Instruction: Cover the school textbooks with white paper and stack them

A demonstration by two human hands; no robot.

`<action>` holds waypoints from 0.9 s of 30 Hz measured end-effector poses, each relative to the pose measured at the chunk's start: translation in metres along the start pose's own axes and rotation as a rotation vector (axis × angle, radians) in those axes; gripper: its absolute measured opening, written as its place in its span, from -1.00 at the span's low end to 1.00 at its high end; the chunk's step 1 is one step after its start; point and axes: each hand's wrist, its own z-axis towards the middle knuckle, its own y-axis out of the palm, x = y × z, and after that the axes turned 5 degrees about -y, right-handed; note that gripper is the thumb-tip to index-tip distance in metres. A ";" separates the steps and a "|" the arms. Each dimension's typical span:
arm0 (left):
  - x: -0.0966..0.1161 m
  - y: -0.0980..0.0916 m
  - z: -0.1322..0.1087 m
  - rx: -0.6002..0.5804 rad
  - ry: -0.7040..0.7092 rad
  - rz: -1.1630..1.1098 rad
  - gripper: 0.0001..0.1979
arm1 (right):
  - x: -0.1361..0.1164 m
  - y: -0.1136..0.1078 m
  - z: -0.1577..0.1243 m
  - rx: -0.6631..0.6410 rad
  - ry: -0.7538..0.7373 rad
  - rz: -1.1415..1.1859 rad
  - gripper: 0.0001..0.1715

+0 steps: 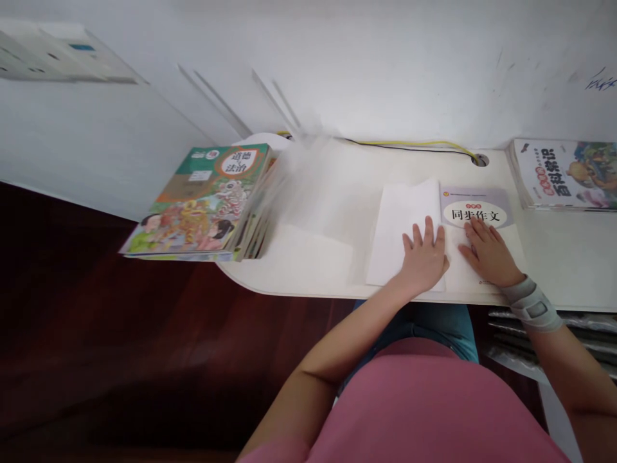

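A book [477, 257] with a pale purple and white cover lies on the white desk, near its front edge. To its left is blank white paper [393, 225], touching or lying under the book's left edge. My left hand [424, 257] rests flat on the paper, fingers spread, beside the book's left edge. On the book's cover lies my right hand [490, 254], its fingers stretched out and covering part of the picture. A grey band [533, 303] wraps my right wrist. Neither hand grips anything.
A stack of books [202, 206] with a green top cover overhangs the desk's left end. More books [569, 173] are piled at the right. Yellow and black cables [409, 143] run along the wall to a desk hole [480, 160]. A whitish blur [299, 180] hides part of the desk.
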 end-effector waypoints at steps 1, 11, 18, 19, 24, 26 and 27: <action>-0.004 0.001 -0.001 -0.002 -0.016 0.011 -0.38 | 0.000 0.000 0.000 0.001 -0.001 -0.004 -0.32; -0.007 0.010 -0.001 0.095 0.060 0.055 -0.35 | 0.000 0.001 0.000 -0.009 0.008 -0.019 -0.30; -0.004 0.018 0.008 0.044 0.097 0.081 -0.38 | 0.000 0.002 -0.001 -0.001 0.010 -0.028 -0.31; -0.005 0.020 0.008 0.046 0.095 0.083 -0.37 | 0.000 0.002 -0.001 0.000 0.006 -0.027 -0.31; -0.012 0.019 0.009 0.046 0.139 0.112 -0.32 | 0.002 0.003 -0.001 0.008 -0.006 -0.023 -0.30; -0.021 0.011 0.008 0.039 0.169 0.126 -0.39 | 0.002 0.004 -0.001 0.019 -0.006 -0.024 -0.31; -0.028 0.006 0.007 0.048 0.154 0.135 -0.44 | 0.001 0.004 -0.001 0.025 -0.006 -0.027 -0.32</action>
